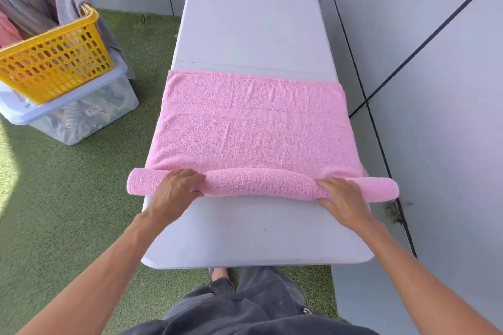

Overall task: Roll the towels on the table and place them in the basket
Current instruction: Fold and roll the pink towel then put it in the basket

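two hands grip one pink towel (253, 130) on the white table (250, 22). the left hand (177, 190) curls its fingers over the rolled part at about 9 o'clock from the table's middle, thumb beneath; the right hand (343, 198) clasps the same roll at about 4 o'clock. the roll's long axis runs 9 to 3 o'clock, across the table's width, with both ends jutting past the table edges. the unrolled part lies flat toward 12 o'clock, its woven band parallel to the roll. the cloth is fluffy terry; the tabletop is smooth, with rounded corners. at 10 o'clock a yellow basket (54, 60), perforated plastic, sits tilted on a clear lidded tub (81, 114), gray cloth (30, 0) draped over its rim and what seems a reddish fabric inside. green artificial turf (68, 198) covers the floor.
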`<action>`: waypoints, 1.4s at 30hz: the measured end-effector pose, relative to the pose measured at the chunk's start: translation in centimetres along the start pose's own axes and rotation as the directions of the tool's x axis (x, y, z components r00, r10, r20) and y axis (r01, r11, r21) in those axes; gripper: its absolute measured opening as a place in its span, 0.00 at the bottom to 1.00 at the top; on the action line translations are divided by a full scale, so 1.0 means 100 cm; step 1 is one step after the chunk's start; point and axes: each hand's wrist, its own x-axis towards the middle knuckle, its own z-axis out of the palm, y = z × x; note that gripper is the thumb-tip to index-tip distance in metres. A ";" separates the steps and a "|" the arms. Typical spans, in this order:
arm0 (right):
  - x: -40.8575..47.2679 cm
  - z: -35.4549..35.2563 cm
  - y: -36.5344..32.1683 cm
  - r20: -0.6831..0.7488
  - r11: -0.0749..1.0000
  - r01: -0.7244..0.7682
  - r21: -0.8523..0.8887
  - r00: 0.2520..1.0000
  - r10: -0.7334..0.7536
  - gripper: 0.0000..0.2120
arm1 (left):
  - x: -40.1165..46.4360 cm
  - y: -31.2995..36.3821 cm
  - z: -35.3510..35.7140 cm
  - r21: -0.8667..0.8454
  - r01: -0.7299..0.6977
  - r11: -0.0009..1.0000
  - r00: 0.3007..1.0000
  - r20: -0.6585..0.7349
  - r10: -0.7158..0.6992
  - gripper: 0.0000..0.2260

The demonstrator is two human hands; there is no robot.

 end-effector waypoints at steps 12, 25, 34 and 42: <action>0.003 0.003 -0.006 -0.128 0.998 -0.015 0.067 0.991 0.024 0.28 | 0.007 0.002 0.004 0.068 -0.065 0.996 0.998 -0.006 0.066 0.30; 0.012 -0.021 0.008 -0.053 0.923 -0.093 0.373 0.991 0.122 0.24 | 0.014 0.001 -0.009 -0.111 0.005 0.994 0.999 -0.034 -0.008 0.17; -0.001 -0.002 -0.006 0.036 0.999 -0.016 0.029 0.999 0.014 0.29 | 0.004 0.010 -0.001 0.044 0.023 0.999 0.999 0.046 -0.025 0.23; 0.003 -0.012 -0.002 -0.127 0.945 -0.015 0.327 0.990 0.060 0.25 | 0.007 0.010 -0.009 -0.108 -0.040 0.993 0.995 -0.094 0.030 0.15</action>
